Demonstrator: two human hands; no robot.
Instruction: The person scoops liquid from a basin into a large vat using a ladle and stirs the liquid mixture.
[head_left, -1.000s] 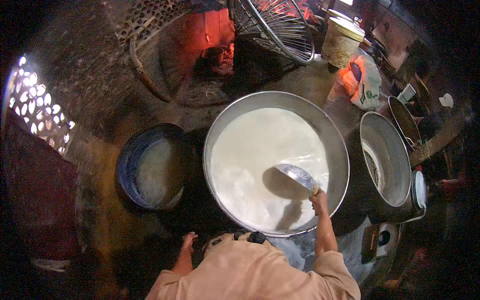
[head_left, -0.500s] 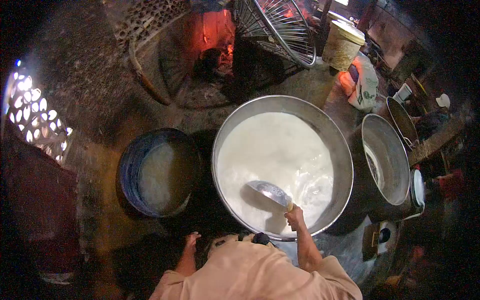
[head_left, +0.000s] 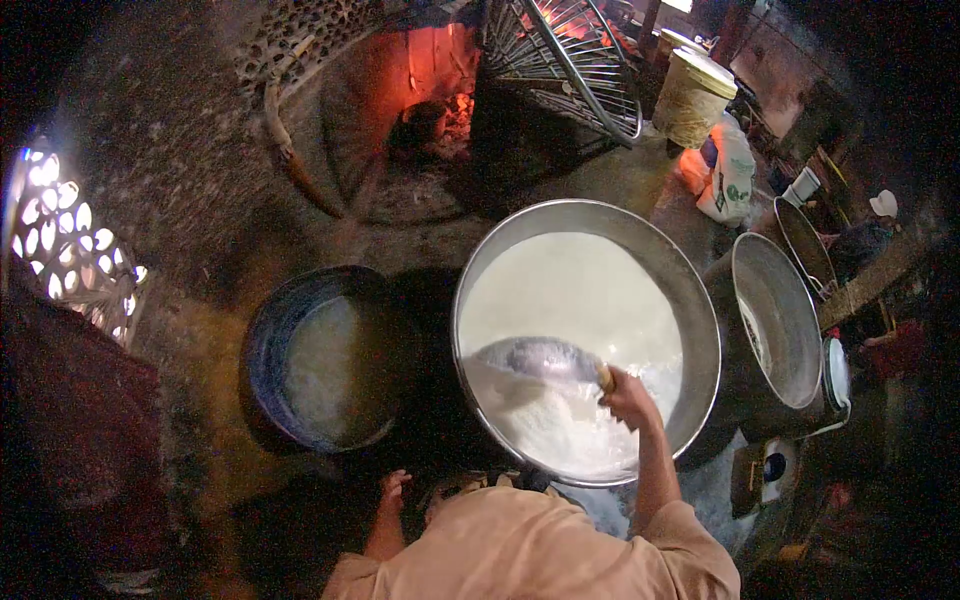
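Observation:
In the head view, my right hand [head_left: 631, 399] is closed around the short pale handle of a wide, shallow metal ladle [head_left: 548, 358]. The ladle is blurred by motion and sits over the large round metal vat [head_left: 712, 372], which holds white, milky liquid [head_left: 570, 280]. Churned, frothy liquid shows just below the ladle, toward my body. Near my left side, my left hand [head_left: 395, 488] hangs outside the vat with its fingers apart and nothing in them.
A dark blue tub [head_left: 262, 385] of cloudy liquid stands left of the vat. On the right is another deep metal pot [head_left: 775, 320]. Beyond are a glowing fire [head_left: 455, 115], a metal rack [head_left: 565, 75], a stained bucket [head_left: 692, 100] and a plastic bag [head_left: 732, 175].
My right hand has swept the ladle leftward and away from my body across the vat, stirring up froth on the near side. The whole view has shifted slightly.

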